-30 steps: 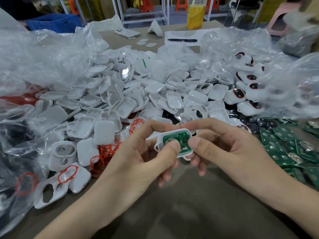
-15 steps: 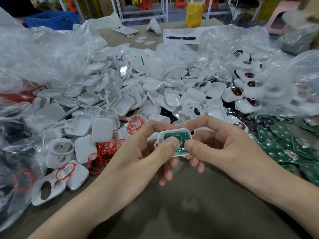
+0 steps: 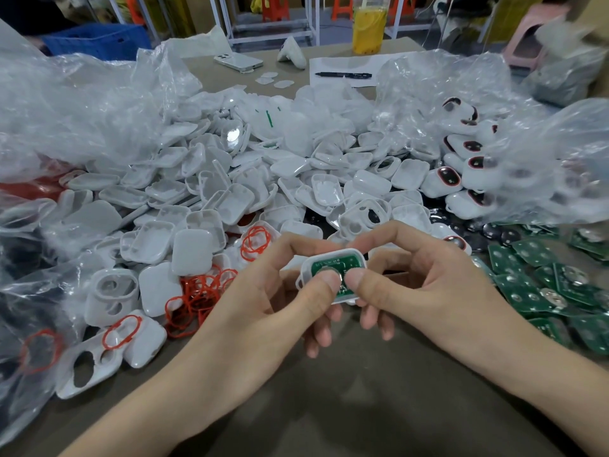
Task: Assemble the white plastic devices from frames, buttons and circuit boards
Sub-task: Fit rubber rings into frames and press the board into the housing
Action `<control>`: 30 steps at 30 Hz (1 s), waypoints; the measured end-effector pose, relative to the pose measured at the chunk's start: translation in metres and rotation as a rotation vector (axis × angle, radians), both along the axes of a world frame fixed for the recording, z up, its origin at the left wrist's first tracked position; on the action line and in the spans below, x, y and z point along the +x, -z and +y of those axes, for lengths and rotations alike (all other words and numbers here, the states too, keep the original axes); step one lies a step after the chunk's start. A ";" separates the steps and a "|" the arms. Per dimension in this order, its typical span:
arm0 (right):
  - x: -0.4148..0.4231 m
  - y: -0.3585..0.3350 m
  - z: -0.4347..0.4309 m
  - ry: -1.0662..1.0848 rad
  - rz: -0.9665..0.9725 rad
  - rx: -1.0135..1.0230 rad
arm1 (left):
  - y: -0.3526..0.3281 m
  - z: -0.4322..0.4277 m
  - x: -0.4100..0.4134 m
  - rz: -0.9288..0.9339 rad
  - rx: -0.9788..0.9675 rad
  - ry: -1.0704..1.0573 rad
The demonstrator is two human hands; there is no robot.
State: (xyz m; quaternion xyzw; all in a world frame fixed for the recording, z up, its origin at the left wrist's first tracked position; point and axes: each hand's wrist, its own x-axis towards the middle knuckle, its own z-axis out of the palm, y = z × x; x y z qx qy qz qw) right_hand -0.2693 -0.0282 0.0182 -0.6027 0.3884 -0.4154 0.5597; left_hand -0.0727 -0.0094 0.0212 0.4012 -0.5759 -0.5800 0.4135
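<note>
Left hand and right hand both grasp white frame; thumbs press green board seated inside, between grips.

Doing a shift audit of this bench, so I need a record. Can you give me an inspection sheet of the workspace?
Surface: grey-brown table, bare patch only nearest the person.
Job's things: white frame with green circuit board seated in it; white shells heaped behind; red rings left; spare boards right.
Clutter: clear plastic bags, phone, pen on paper, yellow drink.
Grippers: left hand and right hand both pinch the frame, thumbs on the board.
Cables: nothing seen.
Surroundings: blue crate, orange stools, metal racks.
</note>
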 end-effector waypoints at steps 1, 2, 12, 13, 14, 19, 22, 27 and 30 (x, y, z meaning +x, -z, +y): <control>0.001 0.001 0.000 0.004 0.007 -0.002 | 0.001 0.000 0.000 -0.006 -0.002 -0.002; 0.001 0.001 -0.001 0.007 0.014 -0.004 | 0.002 0.000 0.000 -0.007 0.000 -0.002; 0.000 0.001 -0.003 0.017 0.014 0.005 | 0.003 -0.002 0.000 -0.013 -0.031 -0.013; 0.001 0.000 -0.003 0.017 0.015 0.005 | 0.003 -0.003 0.000 -0.017 -0.038 -0.017; 0.001 0.000 -0.002 0.017 0.017 0.005 | 0.003 -0.003 0.000 -0.024 -0.044 -0.021; 0.001 -0.004 -0.001 0.015 0.010 0.026 | 0.003 -0.002 -0.001 -0.030 -0.039 -0.023; 0.001 -0.004 -0.002 0.012 0.010 0.023 | 0.003 -0.002 -0.002 -0.021 -0.030 -0.023; -0.001 -0.002 -0.002 0.005 0.016 0.025 | 0.003 -0.002 -0.002 -0.017 -0.030 -0.034; 0.000 -0.001 -0.002 0.009 0.025 0.024 | 0.004 -0.002 -0.002 -0.015 -0.028 -0.037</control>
